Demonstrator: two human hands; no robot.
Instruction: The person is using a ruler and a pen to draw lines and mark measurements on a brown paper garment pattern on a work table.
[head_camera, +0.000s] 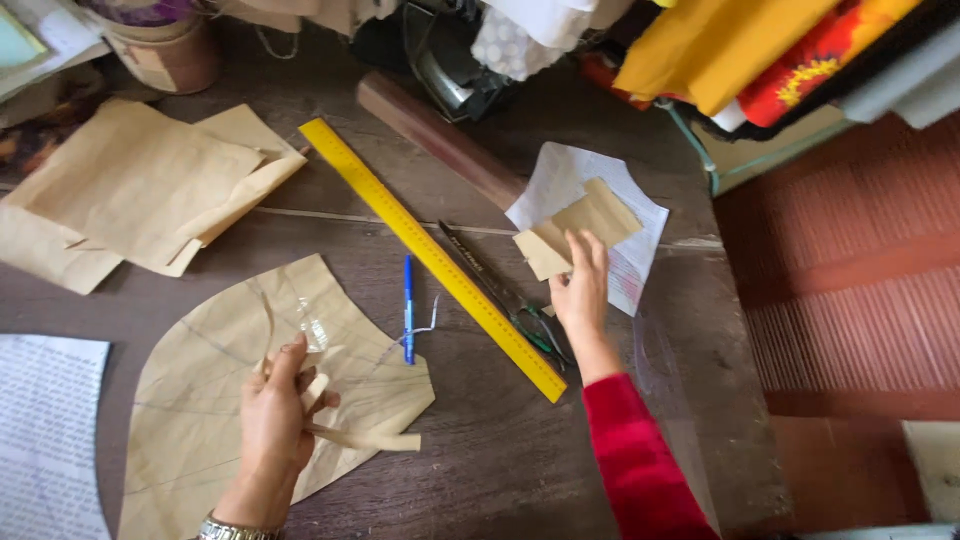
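On the dark surface (500, 470) a large curved brown paper pattern (210, 400) lies cut out, the left hand (272, 420) pinching trimmed paper strips (365, 438) over it while the right hand (580, 290) fingers press a small brown offcut (590, 218) beside scissors (500, 290) and yellow ruler (430, 255).

I see no screens, signs or stuck-on labels here. A round brown tub (165, 50) stands at the far left of the table, like a pot something came in. A white sheet with tiny print (48, 440) lies by my left side. Another white printed sheet (640, 250) lies past my right fingers.
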